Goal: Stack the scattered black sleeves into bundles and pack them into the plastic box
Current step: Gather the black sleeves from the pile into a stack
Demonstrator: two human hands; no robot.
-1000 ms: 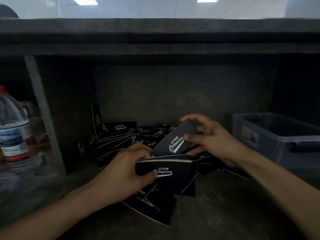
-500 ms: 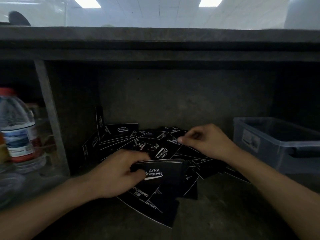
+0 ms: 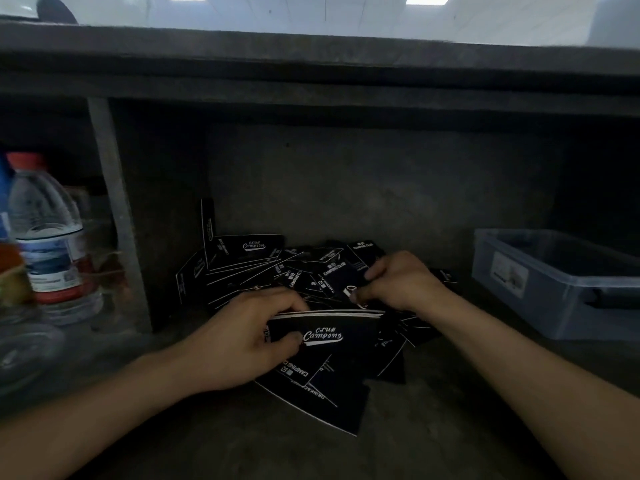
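Note:
My left hand (image 3: pixel 239 337) grips a bundle of black sleeves (image 3: pixel 332 332) with white "Club Camping" print, held upright on its edge near the middle of the shelf floor. Just behind it my right hand (image 3: pixel 401 282) pinches a single black sleeve (image 3: pixel 341 282) lying on the scattered pile (image 3: pixel 263 268). Several more sleeves lie flat under and in front of the bundle (image 3: pixel 329 400). The translucent plastic box (image 3: pixel 540 306) stands at the right, apart from both hands; its inside is too dark to make out.
A water bottle (image 3: pixel 48 244) with a red cap stands at the left behind a grey metal upright (image 3: pixel 114 209). A dark shelf board (image 3: pixel 311 77) runs overhead and a dark back wall closes the bay. Bare concrete floor lies in front.
My right hand slid its lifted sleeve down into the bundle, then reached back to the pile and pinched another sleeve. My left hand kept holding the bundle.

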